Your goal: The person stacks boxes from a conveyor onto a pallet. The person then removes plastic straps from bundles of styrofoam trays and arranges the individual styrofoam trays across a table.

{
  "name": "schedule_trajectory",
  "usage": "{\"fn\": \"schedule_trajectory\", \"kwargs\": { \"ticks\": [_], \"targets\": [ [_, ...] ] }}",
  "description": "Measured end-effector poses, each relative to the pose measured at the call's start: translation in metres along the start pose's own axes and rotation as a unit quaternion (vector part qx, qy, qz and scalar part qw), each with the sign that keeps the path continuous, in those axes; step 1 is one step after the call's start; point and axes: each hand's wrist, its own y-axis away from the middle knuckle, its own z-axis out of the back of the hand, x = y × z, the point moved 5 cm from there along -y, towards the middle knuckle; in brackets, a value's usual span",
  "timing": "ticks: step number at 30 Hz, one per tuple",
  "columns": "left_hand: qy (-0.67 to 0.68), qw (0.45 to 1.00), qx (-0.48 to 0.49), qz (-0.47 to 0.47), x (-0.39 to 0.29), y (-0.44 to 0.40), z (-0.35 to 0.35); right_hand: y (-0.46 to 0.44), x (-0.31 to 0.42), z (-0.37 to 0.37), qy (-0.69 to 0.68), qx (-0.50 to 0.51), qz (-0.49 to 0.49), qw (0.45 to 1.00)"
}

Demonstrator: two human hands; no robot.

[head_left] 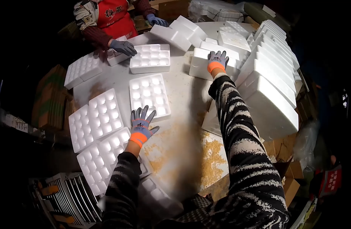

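My left hand (pixel 142 125), in a grey glove with an orange cuff, has its fingers spread at the near edge of a white foam tray (pixel 149 91) with rows of round hollows. My right hand (pixel 218 61), gloved alike, lies with fingers apart over the top of a white foam block (pixel 200 63) at the right. Left of my left hand lie more hollowed foam trays (pixel 103 112), partly overlapped by my forearm. Beyond the tray I touch sits another foam tray (pixel 150 58).
Across the table (pixel 179 91) a person in a red apron (pixel 113 17) has one gloved hand (pixel 123 47) by the far tray. Stacked foam boxes (pixel 269 68) line the right side. Yellowish crumbs (pixel 211 160) cover the near tabletop. Flattened cartons (pixel 51 97) stand at left.
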Motion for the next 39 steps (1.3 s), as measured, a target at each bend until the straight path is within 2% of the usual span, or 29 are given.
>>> {"fn": "schedule_trajectory", "kwargs": {
  "ticks": [2, 3, 4, 7, 10, 12, 13, 14, 15, 16, 17, 18, 19, 21, 23, 24, 26, 28, 29, 30, 32, 33, 34, 36, 37, 38, 39],
  "targets": [
    [-0.015, 1.000, -0.010, 0.002, 0.002, -0.003, -0.003, 0.011, 0.029, 0.000, 0.053, -0.086, 0.158, 0.982],
    [-0.022, 1.000, -0.017, 0.004, 0.003, -0.003, -0.005, 0.019, 0.044, -0.004, 0.020, -0.041, 0.207, 0.977],
    [-0.004, 1.000, -0.014, 0.024, 0.005, -0.004, -0.007, 0.039, 0.066, 0.013, 0.050, -0.005, 0.236, 0.971],
    [0.022, 0.997, -0.017, 0.077, 0.005, -0.005, -0.003, 0.084, 0.118, 0.014, 0.049, -0.015, 0.260, 0.964],
    [0.013, 0.995, 0.003, 0.101, 0.001, -0.003, 0.005, 0.139, 0.157, -0.017, 0.020, 0.096, 0.215, 0.972],
    [-0.003, 0.995, -0.027, 0.098, -0.001, 0.003, 0.007, 0.183, 0.168, -0.018, -0.084, 0.217, 0.222, 0.947],
    [-0.007, 0.994, -0.048, 0.094, -0.003, 0.006, 0.012, 0.204, 0.171, -0.005, -0.067, 0.183, 0.251, 0.948],
    [-0.012, 0.994, -0.068, 0.089, -0.007, 0.010, 0.018, 0.225, 0.163, 0.023, -0.166, 0.137, 0.255, 0.943],
    [-0.025, 0.993, -0.064, 0.101, -0.014, 0.013, 0.022, 0.246, 0.147, 0.067, -0.263, 0.112, 0.289, 0.913],
    [-0.021, 0.994, -0.011, 0.103, -0.026, 0.012, 0.034, 0.267, 0.122, 0.113, -0.316, 0.025, 0.349, 0.882],
    [0.023, 0.996, -0.046, 0.066, -0.040, 0.014, 0.040, 0.283, 0.086, 0.174, -0.346, -0.050, 0.377, 0.858],
    [0.067, 0.994, -0.081, 0.029, -0.055, 0.020, 0.045, 0.295, 0.045, 0.224, -0.328, -0.138, 0.372, 0.857],
    [0.112, 0.986, -0.119, -0.016, -0.076, 0.025, 0.056, 0.302, 0.003, 0.259, -0.262, -0.196, 0.336, 0.883],
    [0.164, 0.976, -0.123, -0.077, -0.125, 0.030, 0.074, 0.298, -0.074, 0.293, -0.147, -0.226, 0.235, 0.934],
    [0.203, 0.958, -0.132, -0.151, -0.178, 0.027, 0.098, 0.292, -0.148, 0.273, 0.009, -0.172, 0.189, 0.967],
    [0.215, 0.950, -0.129, -0.188, -0.203, 0.024, 0.110, 0.297, -0.169, 0.264, 0.042, -0.092, 0.158, 0.982],
    [0.193, 0.956, -0.107, -0.192, -0.241, 0.005, 0.106, 0.323, -0.189, 0.259, -0.016, -0.099, 0.183, 0.978],
    [0.119, 0.979, -0.064, -0.150, -0.261, -0.009, 0.090, 0.357, -0.195, 0.271, -0.027, -0.107, 0.194, 0.975],
    [0.120, 0.983, 0.008, -0.142, -0.266, -0.010, 0.079, 0.373, -0.197, 0.277, -0.065, -0.108, 0.197, 0.972],
    [0.152, 0.976, -0.014, -0.155, -0.269, -0.003, 0.072, 0.392, -0.198, 0.282, -0.074, -0.126, 0.181, 0.973],
    [0.266, 0.943, 0.118, -0.159, -0.269, 0.018, 0.068, 0.431, -0.212, 0.291, -0.116, -0.168, 0.136, 0.970],
    [0.223, 0.954, 0.082, -0.182, -0.268, 0.036, 0.073, 0.453, -0.224, 0.295, -0.116, -0.208, 0.119, 0.964],
    [0.258, 0.952, 0.098, -0.129, -0.266, 0.061, 0.095, 0.474, -0.233, 0.305, -0.144, -0.256, 0.106, 0.950],
    [0.366, 0.929, 0.034, -0.045, -0.245, 0.090, 0.082, 0.504, -0.264, 0.302, -0.245, -0.284, 0.043, 0.926],
    [0.451, 0.892, 0.007, 0.027, -0.228, 0.105, 0.060, 0.519, -0.278, 0.293, -0.257, -0.295, 0.022, 0.920],
    [0.576, 0.814, -0.011, 0.077, -0.219, 0.132, 0.069, 0.533, -0.287, 0.284, -0.268, -0.306, -0.001, 0.913],
    [0.664, 0.732, -0.087, 0.123, -0.199, 0.146, 0.028, 0.539, -0.285, 0.278, -0.222, -0.268, -0.036, 0.937]
  ]
}}
